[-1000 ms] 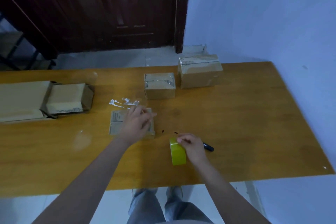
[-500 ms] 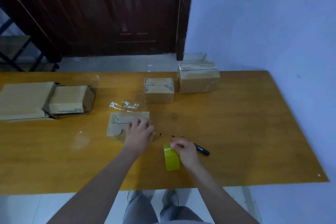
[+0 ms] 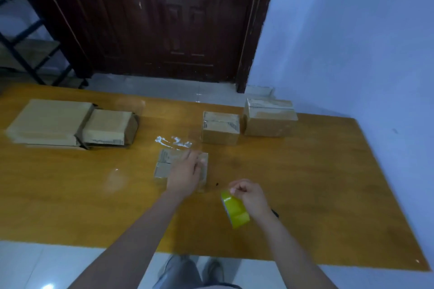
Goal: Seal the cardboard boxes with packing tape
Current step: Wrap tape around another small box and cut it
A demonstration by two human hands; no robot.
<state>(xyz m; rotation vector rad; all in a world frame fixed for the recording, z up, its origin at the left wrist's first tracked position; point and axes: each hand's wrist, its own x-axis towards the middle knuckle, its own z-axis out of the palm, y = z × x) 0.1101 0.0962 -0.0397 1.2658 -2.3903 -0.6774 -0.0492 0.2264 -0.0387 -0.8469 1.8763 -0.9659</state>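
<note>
A small flat cardboard box (image 3: 164,164) lies on the wooden table (image 3: 317,183) in front of me. My left hand (image 3: 185,173) rests on top of it with the fingers spread over its right half. To the right, just above the table, my right hand (image 3: 251,197) grips a yellow roll of packing tape (image 3: 234,210). The hand's curled fingers pinch at the roll's top edge. Two more boxes stand farther back: a small one (image 3: 220,128) and a bigger one (image 3: 270,117).
At the far left lie a flat cardboard piece (image 3: 47,122) and a box (image 3: 110,126) partly on it. Crumpled clear tape scraps (image 3: 173,142) sit just beyond the near box. A black pen tip (image 3: 275,213) peeks out behind my right wrist. A dark door and blue wall stand behind.
My right hand has lifted and tilted the tape roll, covering most of the pen. My left hand stays on the box, shifted a little. The camera has tipped upward.
</note>
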